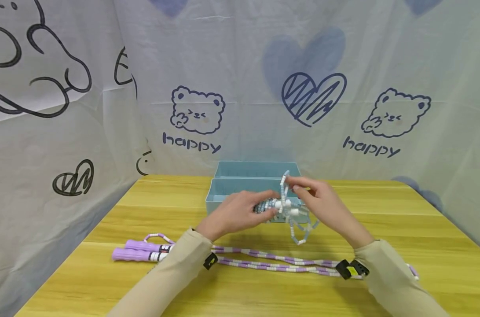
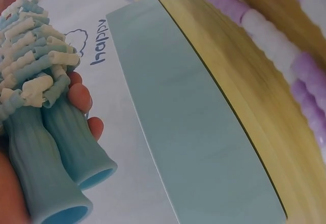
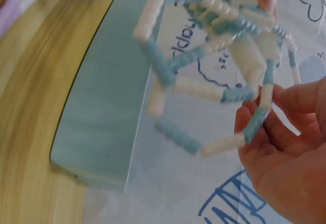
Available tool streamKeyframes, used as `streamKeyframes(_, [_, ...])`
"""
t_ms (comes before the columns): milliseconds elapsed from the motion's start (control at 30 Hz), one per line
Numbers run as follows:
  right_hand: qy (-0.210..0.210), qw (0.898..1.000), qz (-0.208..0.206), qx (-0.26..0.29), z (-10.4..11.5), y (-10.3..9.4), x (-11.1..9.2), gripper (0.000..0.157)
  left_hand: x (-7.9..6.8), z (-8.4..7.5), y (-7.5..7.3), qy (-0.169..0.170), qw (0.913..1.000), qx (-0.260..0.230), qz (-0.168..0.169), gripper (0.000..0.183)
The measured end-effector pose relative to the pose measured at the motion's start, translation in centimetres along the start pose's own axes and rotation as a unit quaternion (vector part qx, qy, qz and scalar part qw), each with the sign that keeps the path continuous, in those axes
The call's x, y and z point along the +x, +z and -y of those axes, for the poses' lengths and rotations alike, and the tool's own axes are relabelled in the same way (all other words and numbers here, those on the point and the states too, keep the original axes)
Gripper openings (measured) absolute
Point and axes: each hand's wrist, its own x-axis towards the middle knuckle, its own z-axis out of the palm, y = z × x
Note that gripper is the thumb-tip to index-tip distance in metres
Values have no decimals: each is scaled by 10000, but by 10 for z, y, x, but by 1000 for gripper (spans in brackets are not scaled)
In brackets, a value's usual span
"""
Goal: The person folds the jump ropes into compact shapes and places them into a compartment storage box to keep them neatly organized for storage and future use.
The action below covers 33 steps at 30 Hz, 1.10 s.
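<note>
My left hand [image 1: 240,212] grips a blue-and-white beaded jump rope [image 2: 30,56]. Its two ribbed blue handles [image 2: 38,152] lie side by side, with beaded cord wound round them in several turns. Loose loops of cord [image 3: 198,90] hang off the white handle ends. My right hand [image 1: 324,204] pinches one of these loops between thumb and fingers, to the right of the bundle. Both hands are above the table, in front of a light blue box [image 1: 213,205]. In the left wrist view, the fingertips [image 2: 80,98] show behind the handles.
A purple-and-white beaded jump rope [image 1: 263,255] lies stretched across the wooden table [image 1: 232,295], nearer to me. Its purple handles [image 1: 130,254] point left, and my forearms pass over it. A printed white cloth [image 1: 251,127] hangs behind the table.
</note>
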Motion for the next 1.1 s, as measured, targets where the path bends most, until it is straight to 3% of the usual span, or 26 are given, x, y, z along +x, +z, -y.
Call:
streamKeyframes(167, [51,9993,13,-359,-2,-2,1,34,-1,2,0,44,9999,-99,68,52])
streamKeyframes(333, [-93,9957,-154,-910,-3,-2,2,33,-1,2,-2,-200,9994,-263,85,55])
streamKeyframes(467, [-625,9821,-456,-1715,-6,-4,2,32,-1,4,-3,-401,9986,-347,45,56])
streamKeyframes(600, [-1129,9645,-653,-2298,-11,-5,4,24,-1,6,-2,-322,9983,-473,129,54])
streamKeyframes(733, [-1357,9587,-675,-2407,-14,-7,5,18,-1,8,-2,-232,9965,-772,236,51])
streamKeyframes(900, [-1532,9563,-641,-2406,-17,-10,4,21,-2,11,-3,-245,9934,-1105,201,52])
streamKeyframes(1100, [-1605,9538,-840,-2399,-17,-12,5,25,-2,13,-5,-368,9929,-1110,218,51])
